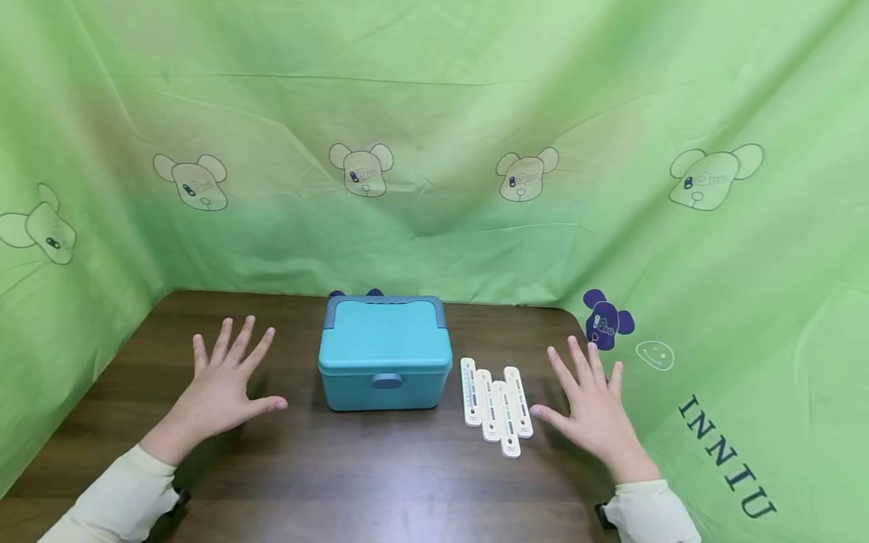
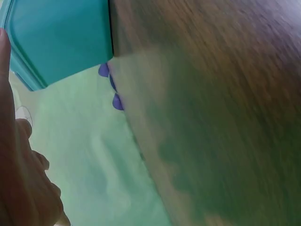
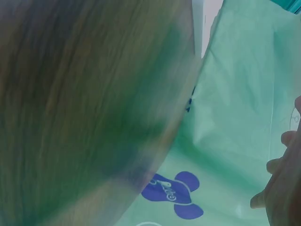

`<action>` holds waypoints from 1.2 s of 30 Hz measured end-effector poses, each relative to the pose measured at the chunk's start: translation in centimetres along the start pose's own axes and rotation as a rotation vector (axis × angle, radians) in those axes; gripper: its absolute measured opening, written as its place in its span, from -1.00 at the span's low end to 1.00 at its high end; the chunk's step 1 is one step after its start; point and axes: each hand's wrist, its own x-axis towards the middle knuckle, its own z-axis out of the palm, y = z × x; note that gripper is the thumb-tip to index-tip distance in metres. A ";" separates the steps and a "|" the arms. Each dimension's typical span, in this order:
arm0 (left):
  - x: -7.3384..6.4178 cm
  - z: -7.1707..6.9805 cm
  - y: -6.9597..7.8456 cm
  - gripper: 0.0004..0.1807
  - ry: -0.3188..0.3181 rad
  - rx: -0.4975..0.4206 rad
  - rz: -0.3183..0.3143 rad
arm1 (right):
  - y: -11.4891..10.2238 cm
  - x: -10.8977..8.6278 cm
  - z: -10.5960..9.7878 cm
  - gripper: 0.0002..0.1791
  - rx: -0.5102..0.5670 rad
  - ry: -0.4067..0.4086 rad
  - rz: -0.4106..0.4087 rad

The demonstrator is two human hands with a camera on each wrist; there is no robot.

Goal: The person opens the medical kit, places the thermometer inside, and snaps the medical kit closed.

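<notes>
A teal box [image 1: 385,339] with a blue handle and a blue front latch [image 1: 387,381] stands closed at the middle of the table. To its right lie several flat white strips [image 1: 490,411] printed like thermometers, side by side and slightly staggered. My left hand [image 1: 227,385] is spread left of the box, palm down, holding nothing. On the other side my right hand [image 1: 591,403] is spread too, its thumb close to the rightmost strip. In the left wrist view the box [image 2: 61,42] shows at the upper left, past the left hand [image 2: 23,174].
The dark wooden table [image 1: 380,483] has rounded far corners. A green curtain [image 1: 434,249] printed with bear heads hangs round its back and sides. Both forearms wear pale sleeves [image 1: 112,501] with dark straps at the wrists.
</notes>
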 end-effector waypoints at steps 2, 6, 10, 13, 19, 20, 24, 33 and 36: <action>0.1 0.1 0.2 0.31 -0.005 -0.022 -0.007 | -0.4 0.0 0.0 0.19 0.011 0.012 0.005; 0.3 0.4 0.9 0.32 -0.010 -0.066 -0.018 | -1.3 -0.2 0.0 0.20 0.036 0.033 0.016; 0.3 0.5 1.5 0.32 -0.005 -0.113 -0.033 | -2.3 -0.1 0.1 0.21 0.062 0.048 0.031; 0.3 0.6 2.0 0.34 0.001 -0.155 -0.038 | -3.2 0.1 0.2 0.22 0.083 0.054 0.044; 0.6 0.9 2.9 0.37 0.001 -0.248 -0.052 | -5.2 0.3 0.1 0.23 0.129 0.067 0.060; 0.6 1.0 3.0 0.38 -0.001 -0.262 -0.055 | -5.5 0.3 0.1 0.23 0.134 0.069 0.061; 0.9 1.5 3.3 0.40 0.009 -0.315 -0.059 | -6.7 0.5 0.2 0.23 0.155 0.081 0.075; 1.8 2.2 4.7 0.45 0.011 -0.476 -0.075 | -9.9 1.5 0.1 0.24 0.233 0.103 0.130; 2.1 2.4 5.3 0.46 0.014 -0.533 -0.083 | -11.1 1.7 0.1 0.23 0.257 0.097 0.145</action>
